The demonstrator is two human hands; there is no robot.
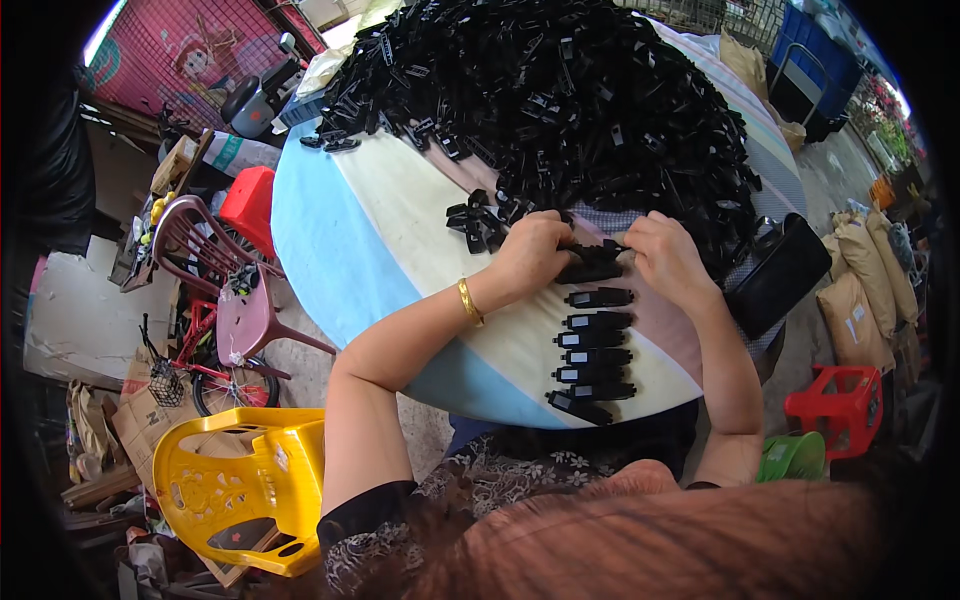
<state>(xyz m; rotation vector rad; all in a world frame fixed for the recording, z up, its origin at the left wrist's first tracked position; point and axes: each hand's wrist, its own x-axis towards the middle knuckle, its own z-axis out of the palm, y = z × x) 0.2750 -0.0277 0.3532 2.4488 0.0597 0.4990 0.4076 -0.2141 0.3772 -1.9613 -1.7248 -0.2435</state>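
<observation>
Left grip (535,258) and right grip (668,258) pinch a black plastic piece (598,252) between them, over a cloth-covered desk (325,205). Nearer the person than the grips lies a row of similar pieces (595,357); just beyond them spreads a large pile (560,110). Well left stands a yellow chair (290,475); well right, a red stool (838,405), brown sacks (858,325), contents hidden, and farthest, a blue bin (825,52).
</observation>
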